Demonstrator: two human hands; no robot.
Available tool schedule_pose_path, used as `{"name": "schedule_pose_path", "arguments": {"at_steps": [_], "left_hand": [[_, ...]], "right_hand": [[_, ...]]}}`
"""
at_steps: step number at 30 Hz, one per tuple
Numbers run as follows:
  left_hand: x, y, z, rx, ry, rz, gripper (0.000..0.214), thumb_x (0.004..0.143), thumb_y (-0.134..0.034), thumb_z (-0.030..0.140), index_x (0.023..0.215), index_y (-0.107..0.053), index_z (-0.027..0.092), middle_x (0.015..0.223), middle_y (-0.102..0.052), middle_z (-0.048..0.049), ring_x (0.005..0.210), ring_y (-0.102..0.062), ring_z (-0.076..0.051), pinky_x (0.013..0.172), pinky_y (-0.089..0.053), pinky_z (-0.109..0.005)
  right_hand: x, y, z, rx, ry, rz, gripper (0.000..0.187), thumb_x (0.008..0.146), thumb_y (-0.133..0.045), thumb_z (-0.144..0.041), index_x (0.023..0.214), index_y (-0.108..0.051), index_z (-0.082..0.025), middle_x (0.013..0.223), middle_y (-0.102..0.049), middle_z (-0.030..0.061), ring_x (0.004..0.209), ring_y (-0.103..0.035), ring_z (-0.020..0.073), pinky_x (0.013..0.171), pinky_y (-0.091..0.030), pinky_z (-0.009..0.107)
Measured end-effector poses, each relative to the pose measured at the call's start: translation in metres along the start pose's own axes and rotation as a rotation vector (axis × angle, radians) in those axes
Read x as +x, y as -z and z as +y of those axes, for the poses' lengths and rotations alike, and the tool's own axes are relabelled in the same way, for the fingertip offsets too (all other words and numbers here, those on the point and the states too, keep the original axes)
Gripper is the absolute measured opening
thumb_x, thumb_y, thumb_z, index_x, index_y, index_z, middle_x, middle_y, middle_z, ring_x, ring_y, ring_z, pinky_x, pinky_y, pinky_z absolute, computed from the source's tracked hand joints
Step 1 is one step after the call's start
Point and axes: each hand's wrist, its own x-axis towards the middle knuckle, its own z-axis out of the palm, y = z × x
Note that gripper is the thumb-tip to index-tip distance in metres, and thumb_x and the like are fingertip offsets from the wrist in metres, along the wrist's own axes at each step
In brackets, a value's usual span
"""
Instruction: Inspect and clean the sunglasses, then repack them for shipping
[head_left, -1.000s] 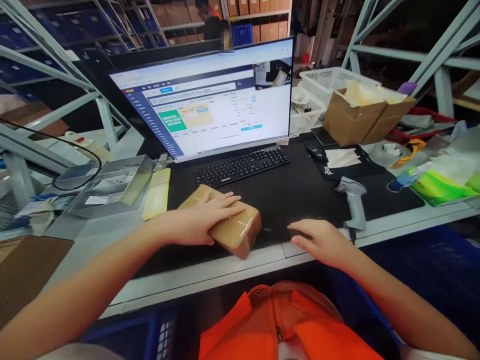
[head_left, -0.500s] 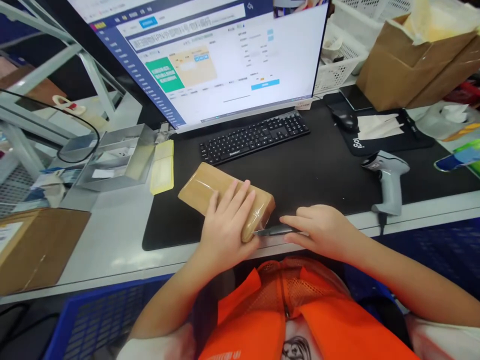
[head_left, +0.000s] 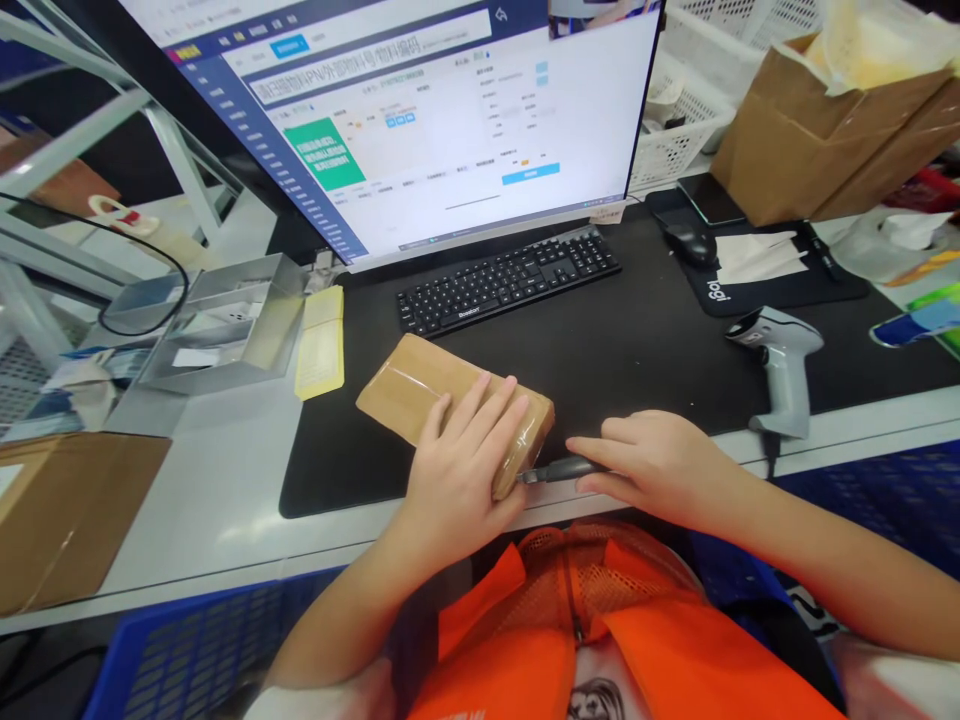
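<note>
A small brown cardboard box point(head_left: 409, 385), wrapped in clear shiny tape, lies slantwise on the black desk mat point(head_left: 637, 350). My left hand point(head_left: 461, 470) rests over its near right part, fingers across the top and thumb at the near side, gripping it. In my right hand point(head_left: 649, 460) is a dark utility knife point(head_left: 562, 469), held with the index finger stretched along it. The knife points left, and its tip meets the taped near right end of the box. How deep the blade sits cannot be seen.
Behind the box are a black keyboard point(head_left: 510, 280) and a monitor point(head_left: 450, 130). A grey barcode scanner point(head_left: 784, 370) and a mouse point(head_left: 691, 243) lie to the right. Yellow slips point(head_left: 321, 342), a grey parts bin point(head_left: 225, 325) and a larger carton point(head_left: 82, 510) are at left.
The view has shifted slightly. Both hands, the box and the knife keep nearly the same arrangement, the blade still at the box's end. A tan panel on the monitor has disappeared.
</note>
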Motion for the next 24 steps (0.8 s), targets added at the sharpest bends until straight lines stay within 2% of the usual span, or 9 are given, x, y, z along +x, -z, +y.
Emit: {"name": "schedule_pose_path", "arguments": {"at_steps": [3,5,9,12,15,19,21,24], "left_hand": [[0.000,-0.001,0.000,0.002,-0.005,0.000,0.073,0.083,-0.060,0.034,0.151,-0.038,0.015,0.158,-0.040,-0.0137,0.150,-0.031,-0.036,0.115,-0.026,-0.054],[-0.001,-0.001,-0.001,0.006,-0.002,0.002,0.072,0.085,-0.059,0.034,0.151,-0.037,0.015,0.158,-0.040,-0.0128,0.150,-0.031,-0.035,0.115,-0.026,-0.054],[-0.001,0.000,-0.001,0.002,0.000,-0.002,0.069,0.085,-0.058,0.033,0.150,-0.040,0.016,0.158,-0.041,-0.0118,0.149,-0.033,-0.035,0.115,-0.025,-0.053],[0.001,-0.002,-0.001,-0.021,-0.001,0.023,0.066,0.084,-0.060,0.033,0.147,-0.045,0.017,0.157,-0.043,-0.0121,0.148,-0.035,-0.036,0.115,-0.026,-0.053],[-0.002,-0.006,-0.003,-0.058,-0.018,0.144,0.058,0.083,-0.063,0.034,0.138,-0.054,0.017,0.150,-0.052,-0.0136,0.145,-0.039,-0.036,0.115,-0.029,-0.053],[-0.028,-0.004,-0.020,-0.159,-0.038,0.347,0.041,0.081,-0.069,0.029,0.121,-0.064,0.023,0.142,-0.059,-0.0120,0.144,-0.041,-0.037,0.114,-0.031,-0.057],[-0.052,0.001,-0.035,-0.308,0.055,0.426,0.032,0.084,-0.066,0.027,0.116,-0.065,0.027,0.147,-0.055,-0.0087,0.147,-0.036,-0.036,0.116,-0.031,-0.061],[-0.092,0.008,-0.062,-0.657,0.390,0.663,0.024,0.091,-0.059,0.037,0.112,-0.066,0.028,0.151,-0.051,-0.0071,0.145,-0.041,-0.034,0.116,-0.036,-0.059]], "right_hand": [[0.003,0.001,0.001,-0.030,0.000,0.001,0.041,0.102,-0.046,-0.050,0.114,-0.070,-0.019,0.071,-0.060,0.0008,0.062,-0.057,0.0161,0.058,-0.031,0.033],[0.002,0.003,0.012,-0.050,-0.049,0.002,0.041,0.101,-0.049,-0.052,0.115,-0.072,-0.022,0.073,-0.062,0.0012,0.062,-0.058,0.0159,0.058,-0.032,0.032],[-0.008,0.007,0.055,-0.124,-0.309,0.078,0.041,0.099,-0.052,-0.052,0.119,-0.073,-0.022,0.088,-0.072,0.0066,0.074,-0.067,0.0200,0.064,-0.042,0.032],[-0.013,0.003,0.078,-0.045,-0.467,0.125,0.037,0.098,-0.054,-0.047,0.115,-0.074,-0.020,0.100,-0.076,0.0087,0.089,-0.071,0.0254,0.077,-0.051,0.036],[-0.009,-0.004,0.081,0.095,-0.515,0.132,0.034,0.098,-0.053,-0.041,0.115,-0.073,-0.019,0.112,-0.076,0.0090,0.102,-0.071,0.0274,0.089,-0.053,0.040],[0.010,-0.006,0.067,0.211,-0.496,0.095,0.031,0.099,-0.050,-0.037,0.115,-0.068,-0.017,0.110,-0.075,0.0099,0.099,-0.070,0.0257,0.086,-0.053,0.038],[0.024,-0.004,0.059,0.308,-0.473,0.087,0.028,0.099,-0.049,-0.037,0.108,-0.067,-0.018,0.101,-0.074,0.0076,0.093,-0.070,0.0229,0.081,-0.052,0.035],[0.059,-0.007,0.047,0.508,-0.422,0.109,0.027,0.099,-0.047,-0.038,0.097,-0.066,-0.019,0.095,-0.070,0.0049,0.090,-0.066,0.0198,0.082,-0.049,0.033]]}}
